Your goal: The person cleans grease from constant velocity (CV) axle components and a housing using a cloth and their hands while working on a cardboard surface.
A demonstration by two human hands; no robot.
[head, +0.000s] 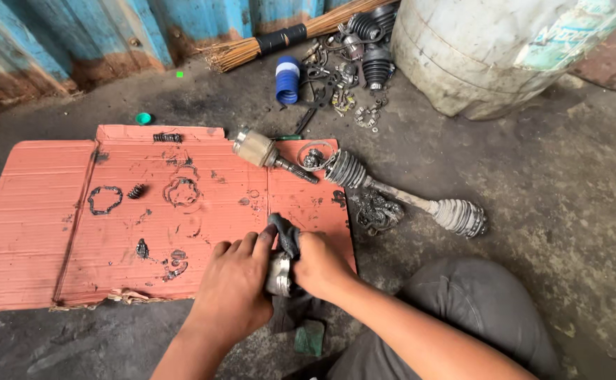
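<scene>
Now, left hand (pixel 234 285): closed against a round metal part (pixel 278 274), fingers pressing the dark rag (pixel 285 236)
Right hand (pixel 320 264): gripping the same part and rag
Metal part: between both hands, above the near edge of the pink cardboard (pixel 34 232)
Drive shaft (pixel 392 193): on the floor, well apart

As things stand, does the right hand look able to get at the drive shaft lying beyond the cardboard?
Probably yes: the drive shaft lies uncovered on the floor ahead of the right hand, but that hand is gripping a dark rag around a metal part.
</scene>
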